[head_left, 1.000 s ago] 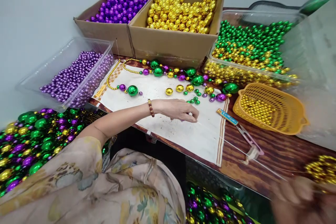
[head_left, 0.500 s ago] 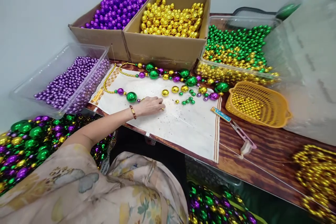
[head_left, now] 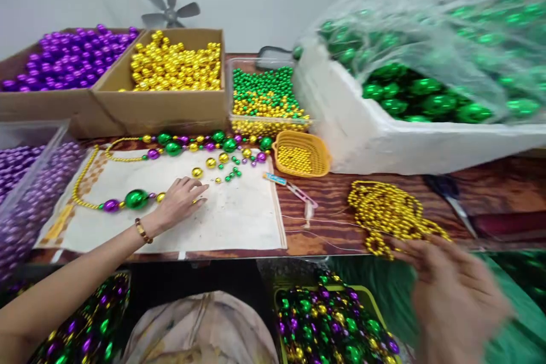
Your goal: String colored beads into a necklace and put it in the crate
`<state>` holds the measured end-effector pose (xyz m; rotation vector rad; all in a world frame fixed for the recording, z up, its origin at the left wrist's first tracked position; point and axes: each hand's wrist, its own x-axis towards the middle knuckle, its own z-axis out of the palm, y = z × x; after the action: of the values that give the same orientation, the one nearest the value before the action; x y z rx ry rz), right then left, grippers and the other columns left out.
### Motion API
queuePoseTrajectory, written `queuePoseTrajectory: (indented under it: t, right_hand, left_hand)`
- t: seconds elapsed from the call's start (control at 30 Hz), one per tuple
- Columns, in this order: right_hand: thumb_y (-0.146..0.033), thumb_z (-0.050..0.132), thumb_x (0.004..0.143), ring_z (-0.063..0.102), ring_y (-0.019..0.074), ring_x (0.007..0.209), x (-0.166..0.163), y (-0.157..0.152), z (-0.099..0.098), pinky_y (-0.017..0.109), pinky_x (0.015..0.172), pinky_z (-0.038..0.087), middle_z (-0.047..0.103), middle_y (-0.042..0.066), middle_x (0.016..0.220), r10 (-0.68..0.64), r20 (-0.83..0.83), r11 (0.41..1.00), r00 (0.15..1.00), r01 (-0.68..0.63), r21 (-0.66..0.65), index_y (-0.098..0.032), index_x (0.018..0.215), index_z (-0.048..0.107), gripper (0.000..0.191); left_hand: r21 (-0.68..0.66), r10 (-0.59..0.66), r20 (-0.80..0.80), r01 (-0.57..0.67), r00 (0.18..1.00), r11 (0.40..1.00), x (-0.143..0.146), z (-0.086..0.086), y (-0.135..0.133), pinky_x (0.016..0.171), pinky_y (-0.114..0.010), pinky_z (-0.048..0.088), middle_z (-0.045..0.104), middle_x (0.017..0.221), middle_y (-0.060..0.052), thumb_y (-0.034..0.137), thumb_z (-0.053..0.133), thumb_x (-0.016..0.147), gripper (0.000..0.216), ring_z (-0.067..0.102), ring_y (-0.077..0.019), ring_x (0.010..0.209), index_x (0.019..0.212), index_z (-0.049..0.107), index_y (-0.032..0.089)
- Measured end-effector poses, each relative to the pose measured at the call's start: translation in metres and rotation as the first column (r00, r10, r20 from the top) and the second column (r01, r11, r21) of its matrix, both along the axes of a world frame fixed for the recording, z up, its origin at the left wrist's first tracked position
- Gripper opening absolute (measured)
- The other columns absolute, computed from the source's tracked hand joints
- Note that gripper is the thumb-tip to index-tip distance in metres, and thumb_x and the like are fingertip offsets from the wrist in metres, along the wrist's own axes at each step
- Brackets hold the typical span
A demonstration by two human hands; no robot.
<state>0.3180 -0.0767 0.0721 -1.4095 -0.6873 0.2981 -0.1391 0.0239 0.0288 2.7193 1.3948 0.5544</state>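
My left hand point(head_left: 181, 202) rests over the white cloth point(head_left: 239, 219), palm down, fingers stretched and slightly apart. A gold glint shows by its thumb; I cannot tell if it is a bead or a ring. At its wrist side lies a bead string with a big green bead point(head_left: 136, 199), a purple bead point(head_left: 111, 205) and a chain of small gold beads point(head_left: 77, 186). Loose gold beads point(head_left: 210, 163) and small green beads point(head_left: 234, 173) lie beyond the fingers. My right hand point(head_left: 458, 296), smeared by motion, is at the table's front edge, by a heap of gold bead strands point(head_left: 386, 213).
Boxes of purple beads point(head_left: 81, 57) and gold beads point(head_left: 177, 65) stand behind, beside a clear bin point(head_left: 268, 122). An orange basket point(head_left: 322, 153), a pink-handled cutter point(head_left: 302, 194), scissors point(head_left: 458, 210) and a white foam box point(head_left: 426, 148) are to the right. Thread point(head_left: 324, 219) crosses the table.
The view has swung right, bringing the foam box, scissors and my right hand into sight. My left hand stays by the bead string on the cloth, its fingers somewhat more spread.
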Motion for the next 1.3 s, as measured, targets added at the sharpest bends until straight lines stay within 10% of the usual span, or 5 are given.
queuePoseTrajectory:
  t: [0.23, 0.63, 0.83, 1.0, 1.3]
  right_hand:
    - [-0.032, 0.062, 0.093, 0.07, 0.0166, 0.054, -0.06, 0.01, -0.084, 0.025, 0.05, 0.057, 0.074, 0.004, 0.071, 0.588, 0.03, 0.802, 0.808, -0.578, -0.151, -0.017, 0.099, 0.076, 0.021]
    - [-0.012, 0.052, 0.098, 0.076, 0.0161, 0.073, -0.06, 0.01, -0.119, 0.02, 0.069, 0.061, 0.077, 0.005, 0.086, 0.349, 0.571, 0.918, 0.743, -0.392, -0.051, -0.019, 0.108, 0.068, 0.02]
    - [-0.011, 0.049, 0.098, 0.076, 0.0165, 0.071, -0.059, 0.011, -0.117, 0.02, 0.065, 0.06, 0.077, 0.006, 0.084, 0.347, 0.547, 0.918, 0.762, -0.396, -0.031, -0.019, 0.107, 0.067, 0.021]
    - [-0.011, 0.052, 0.096, 0.076, 0.0173, 0.073, -0.059, 0.009, -0.12, 0.022, 0.069, 0.061, 0.078, 0.006, 0.086, 0.341, 0.514, 0.921, 0.787, -0.389, -0.015, -0.018, 0.106, 0.07, 0.021]
    - [-0.027, 0.057, 0.096, 0.068, 0.0164, 0.053, -0.055, 0.009, -0.132, 0.025, 0.054, 0.058, 0.073, 0.004, 0.07, 0.452, 0.234, 0.891, 0.861, -0.448, -0.075, -0.018, 0.106, 0.075, 0.022]
  left_hand:
    - [0.221, -0.391, 0.231, 0.343, 0.891, 0.913, 0.173, 0.095, 0.101, 0.082, -0.036, 0.052, 0.069, 0.098, -0.008, 0.028, 0.05, 0.1, 0.022, 0.061, -0.0194, 0.091, 0.111, 0.066, 0.018]
    - [0.154, -0.253, -0.133, 0.272, 0.958, 0.95, 0.445, 0.161, 0.232, 0.101, -0.052, 0.037, 0.068, 0.118, -0.018, 0.03, 0.057, 0.093, 0.031, 0.048, -0.0373, 0.125, 0.114, 0.07, 0.012]
    - [0.076, -0.282, -0.241, 0.308, 0.929, 0.948, 0.466, 0.16, 0.248, 0.105, -0.056, 0.028, 0.07, 0.111, -0.017, 0.04, 0.071, 0.081, 0.036, 0.046, -0.0407, 0.125, 0.105, 0.074, 0.013]
    - [0.041, -0.33, 0.175, 0.328, 0.928, 0.944, 0.452, 0.17, 0.238, 0.105, -0.054, 0.032, 0.067, 0.115, -0.016, 0.038, 0.069, 0.084, 0.037, 0.054, -0.0349, 0.117, 0.11, 0.069, 0.012]
    - [-0.325, 0.043, 0.919, 0.692, 0.392, 0.644, 0.313, 0.127, 0.122, 0.089, -0.036, 0.054, 0.064, 0.121, -0.009, 0.039, 0.073, 0.081, 0.043, 0.064, -0.0203, 0.105, 0.119, 0.062, 0.021]
